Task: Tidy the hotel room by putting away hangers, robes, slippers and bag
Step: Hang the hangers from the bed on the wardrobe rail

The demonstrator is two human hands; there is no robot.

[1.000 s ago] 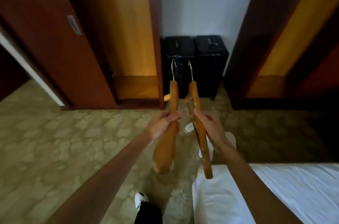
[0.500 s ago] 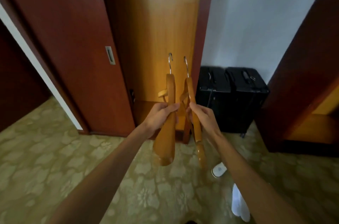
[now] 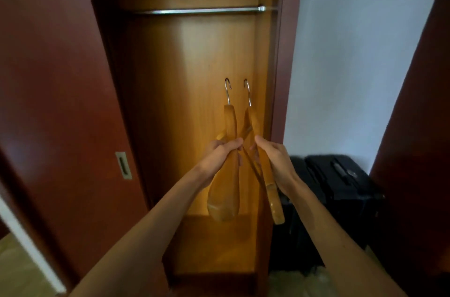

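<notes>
The view has swung up from carpet to the open wardrobe [image 3: 194,102] — its bare rail [image 3: 199,11] now overhead (reachable, I judge) — left hand [image 3: 219,158] gripping one wooden hanger [image 3: 227,189], right hand [image 3: 272,162] gripping the other hanger [image 3: 270,189].

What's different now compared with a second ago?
The person has turned from the bed and walked up to the open wardrobe, so its empty rail now shows. The left hand and right hand still grip one wooden hanger each, hooks up.

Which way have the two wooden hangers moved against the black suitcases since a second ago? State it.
Yes. The wooden hangers moved left and up: earlier they stood before the black suitcases, now before the open wardrobe, below its rail.
</notes>
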